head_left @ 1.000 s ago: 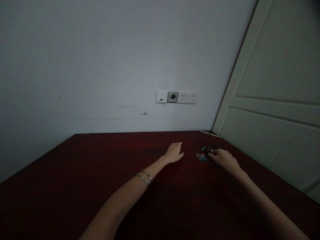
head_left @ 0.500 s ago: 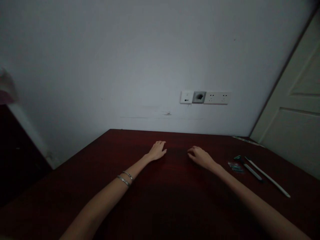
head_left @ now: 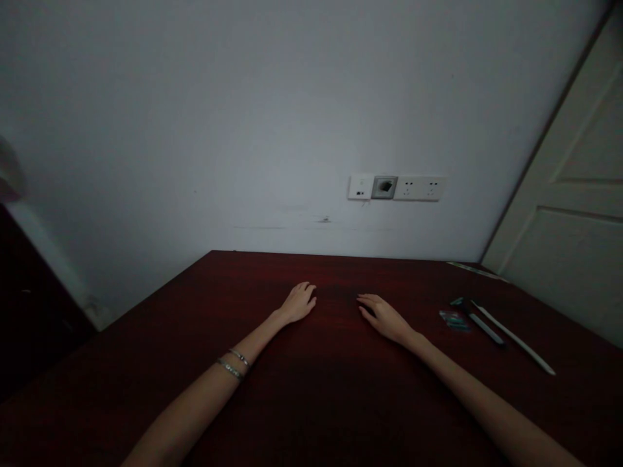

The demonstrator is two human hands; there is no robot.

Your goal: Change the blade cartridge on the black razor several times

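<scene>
My left hand (head_left: 298, 303) lies palm down on the dark red table (head_left: 272, 389), its fingers slightly spread and holding nothing. Two silvery bracelets (head_left: 233, 364) circle that forearm. Across a short gap, my right hand (head_left: 383, 318) also rests palm down, with its thumb apart from the fingers and nothing in it. To the right of this hand lie a small clear packet (head_left: 455, 320) with greenish contents, a razor-like tool (head_left: 487, 328) with a grey handle and dark head, and a long thin white stick (head_left: 516, 339). Neither hand touches these.
Behind the table stands a pale wall (head_left: 272, 130) with a row of sockets (head_left: 418, 188). A panelled white door (head_left: 574, 240) rises at the right. Along the table's far right edge runs a light strip (head_left: 477, 271). Dark furniture (head_left: 34, 305) stands at the left.
Both hands have drawn slightly nearer to me and a little to the left. My right fingers look straighter than before. The view has shifted slightly; the things on the right lie as before.
</scene>
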